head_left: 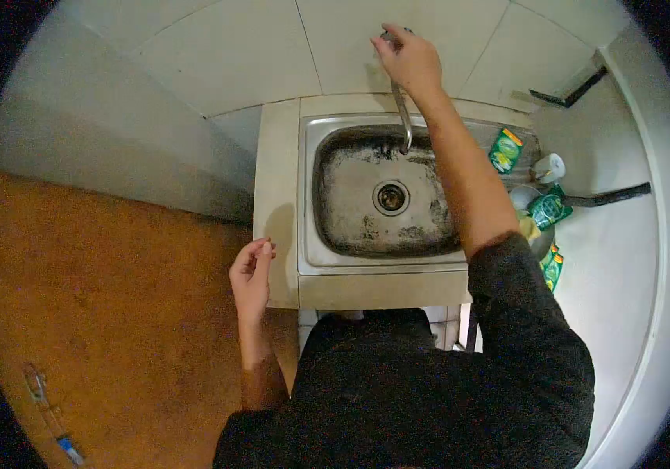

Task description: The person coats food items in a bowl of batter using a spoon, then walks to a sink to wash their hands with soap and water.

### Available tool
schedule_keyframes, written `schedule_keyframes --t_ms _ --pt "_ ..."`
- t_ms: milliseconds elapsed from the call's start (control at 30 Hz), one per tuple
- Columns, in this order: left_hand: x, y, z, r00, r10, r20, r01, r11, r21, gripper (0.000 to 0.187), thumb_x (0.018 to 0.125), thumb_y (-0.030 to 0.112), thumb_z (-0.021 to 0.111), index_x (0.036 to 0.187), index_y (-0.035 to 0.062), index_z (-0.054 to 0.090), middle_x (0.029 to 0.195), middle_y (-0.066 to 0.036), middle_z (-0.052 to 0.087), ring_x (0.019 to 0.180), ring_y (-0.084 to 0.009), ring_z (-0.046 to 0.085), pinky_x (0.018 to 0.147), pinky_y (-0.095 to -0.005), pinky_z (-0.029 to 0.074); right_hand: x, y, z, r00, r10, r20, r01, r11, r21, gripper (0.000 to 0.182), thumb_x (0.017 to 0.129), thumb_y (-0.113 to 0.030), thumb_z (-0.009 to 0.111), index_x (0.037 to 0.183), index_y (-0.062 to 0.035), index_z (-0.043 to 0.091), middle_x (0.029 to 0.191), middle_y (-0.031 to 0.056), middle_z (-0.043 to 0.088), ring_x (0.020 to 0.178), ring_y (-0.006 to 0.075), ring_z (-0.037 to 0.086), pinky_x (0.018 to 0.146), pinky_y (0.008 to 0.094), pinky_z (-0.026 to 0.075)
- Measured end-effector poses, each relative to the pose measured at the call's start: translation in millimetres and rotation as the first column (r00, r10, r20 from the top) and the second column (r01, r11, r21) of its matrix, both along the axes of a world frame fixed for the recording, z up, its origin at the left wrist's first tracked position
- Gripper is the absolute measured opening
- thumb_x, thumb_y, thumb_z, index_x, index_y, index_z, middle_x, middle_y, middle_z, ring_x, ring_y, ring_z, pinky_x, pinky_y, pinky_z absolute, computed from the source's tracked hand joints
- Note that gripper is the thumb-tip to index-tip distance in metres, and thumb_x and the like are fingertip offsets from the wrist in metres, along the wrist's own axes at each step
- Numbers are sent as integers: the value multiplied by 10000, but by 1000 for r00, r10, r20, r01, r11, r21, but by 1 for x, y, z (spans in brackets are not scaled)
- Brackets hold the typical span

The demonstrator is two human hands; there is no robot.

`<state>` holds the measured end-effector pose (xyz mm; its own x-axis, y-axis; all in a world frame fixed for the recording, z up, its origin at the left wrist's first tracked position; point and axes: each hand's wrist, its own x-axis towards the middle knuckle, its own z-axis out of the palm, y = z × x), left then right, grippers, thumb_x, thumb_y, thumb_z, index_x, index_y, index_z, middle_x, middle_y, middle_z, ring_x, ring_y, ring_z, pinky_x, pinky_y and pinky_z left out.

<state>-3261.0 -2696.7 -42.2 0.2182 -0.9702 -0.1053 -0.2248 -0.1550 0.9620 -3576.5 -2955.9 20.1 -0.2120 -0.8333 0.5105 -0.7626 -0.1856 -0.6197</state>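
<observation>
Right hand (412, 62) reaches up to the wall, thumb and fingers bent around the tap handle (387, 36), above the spout (406, 125). Left hand (251, 273) hangs by the counter's edge, half curled, seemingly holding nothing. The steel sink (351, 168) holds dark stains around its drain (390, 198). To its right, green packets (506, 150) lie near a white cup (550, 167), contents unclear.
</observation>
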Motion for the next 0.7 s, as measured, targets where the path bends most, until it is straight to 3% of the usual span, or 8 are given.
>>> schedule_keyframes --t_ms 100,167,300,500,700 --pt "-11 -22 1 1000 19 -4 -18 999 28 231 905 174 605 1036 -16 624 927 -42 638 845 -105 580 774 -237 453 -7 -22 -12 994 -7 -105 2 999 -43 291 840 -368 583 991 -139 681 864 99 679 786 295 648 700 384 508" --pt "-18 -33 -5 999 28 -18 -28 999 35 235 905 175 606 1044 -14 623 933 -43 639 846 -103 581 775 -235 452 -14 -23 -19 973 -45 -226 -12 969 -247 239 837 -311 592 952 -122 682 859 83 670 758 285 641 684 372 505" --pt "-23 -58 -18 999 -21 -25 22 998 58 236 909 170 599 1056 -12 623 917 -38 638 837 -99 582 763 -231 451 -49 -4 -33 971 -100 -217 57 979 -195 163 830 -218 612 928 -108 683 856 84 662 740 259 639 662 351 503" --pt "-33 -91 -29 992 -106 -64 111 990 92 233 909 163 599 1052 -18 626 932 -45 646 824 -96 585 758 -233 456 -82 -4 -26 985 89 -146 -116 976 -186 104 827 -132 646 909 -91 697 866 65 670 705 174 626 648 278 497" --pt "-32 -98 -18 991 -102 -86 110 989 101 231 908 157 600 1050 -23 623 942 -52 649 829 -100 590 769 -235 461 -76 -3 -37 988 75 -136 -117 933 -340 100 813 -112 670 904 -93 705 885 52 681 735 170 639 665 255 502"
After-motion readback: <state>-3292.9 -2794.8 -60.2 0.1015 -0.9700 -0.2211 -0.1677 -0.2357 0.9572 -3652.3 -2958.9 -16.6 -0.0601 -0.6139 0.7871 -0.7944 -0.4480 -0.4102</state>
